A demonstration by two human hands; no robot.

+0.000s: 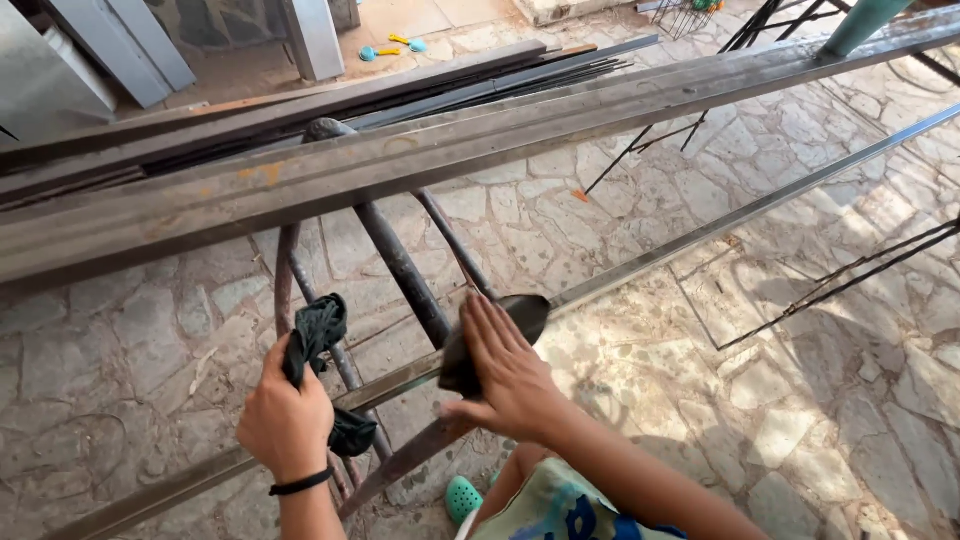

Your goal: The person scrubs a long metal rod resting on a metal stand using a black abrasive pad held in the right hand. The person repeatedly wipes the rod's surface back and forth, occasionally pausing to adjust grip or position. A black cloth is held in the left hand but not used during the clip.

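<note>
Dark greenish-black crumpled cloth rag [318, 335], grey-brown steel bars with orange rust patches [400, 165], a dark grey sanding pad [495, 340], bright green foam clog [463, 497], and beige-grey floor of irregular crazy-paved stone [800, 400].

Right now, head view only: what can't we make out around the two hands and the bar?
- Left hand: closed around a dark cloth; its palm and the cloth's middle are hidden by the fist.
- Right hand: flat on a dark pad; most of the pad and the long thin bar beneath are covered.
- Thin bar: both ends run past the frame edges.
- Green shoe: partly behind the arm.
</note>
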